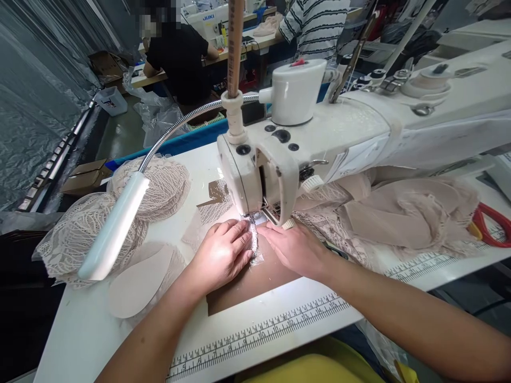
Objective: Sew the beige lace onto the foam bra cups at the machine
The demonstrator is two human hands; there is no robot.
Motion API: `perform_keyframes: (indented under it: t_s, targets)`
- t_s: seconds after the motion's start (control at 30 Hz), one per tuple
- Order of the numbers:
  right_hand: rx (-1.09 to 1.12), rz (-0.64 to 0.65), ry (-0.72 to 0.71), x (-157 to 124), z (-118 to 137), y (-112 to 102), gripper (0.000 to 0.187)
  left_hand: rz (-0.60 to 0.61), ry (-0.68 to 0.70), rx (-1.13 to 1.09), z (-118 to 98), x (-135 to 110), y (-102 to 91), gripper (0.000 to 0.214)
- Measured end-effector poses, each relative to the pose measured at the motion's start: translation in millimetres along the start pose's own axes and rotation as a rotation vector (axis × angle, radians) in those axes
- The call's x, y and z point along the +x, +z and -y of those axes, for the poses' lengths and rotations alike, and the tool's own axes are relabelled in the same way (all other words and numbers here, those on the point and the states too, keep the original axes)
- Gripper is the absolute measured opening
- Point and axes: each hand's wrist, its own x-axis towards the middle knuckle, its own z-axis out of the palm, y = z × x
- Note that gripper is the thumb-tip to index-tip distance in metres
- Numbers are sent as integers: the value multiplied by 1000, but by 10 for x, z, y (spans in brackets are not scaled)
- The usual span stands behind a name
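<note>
Under the head of a white sewing machine (243,178) lies a narrow pale lace strip (254,242), running from the needle area towards me. My left hand (227,252) rests on the left side of this strip, fingers stretched out and lying flat. On the other side, my right hand (297,247) lies low with its fingers extended towards the presser foot; some fingertips are hidden behind the machine. Beige mesh and lace fabric (215,213) spreads left of the needle. Beneath both hands is a brown sheet (239,292) on the machine bed.
Stacked lace pieces (154,189) and a smooth beige cup piece (138,282) lie left, below a gooseneck lamp (115,229). Beige garments (407,213) and red-handled scissors (493,226) are right. A printed ruler (263,335) follows the front edge. Two people sit beyond.
</note>
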Motion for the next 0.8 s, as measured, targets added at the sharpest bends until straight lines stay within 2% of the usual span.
perform_keyframes:
  t_s: [0.13, 0.23, 0.33, 0.63, 0.8]
  targets:
    - [40, 7, -83, -18, 18, -28, 29, -23, 38, -45, -5, 1, -62, 27]
    - [46, 66, -110, -18, 48, -54, 30, -58, 61, -69, -11, 11, -70, 24]
    - [32, 105, -100, -21, 57, -62, 29, -72, 71, -66, -31, 23, -44, 24]
    - [-18, 90, -60, -11, 66, -35, 29, -70, -17, -49, -49, 26, 27, 24]
    - [-36, 68, -26, 5, 36, -3, 34, -56, 1, -33, -24, 16, 16, 26]
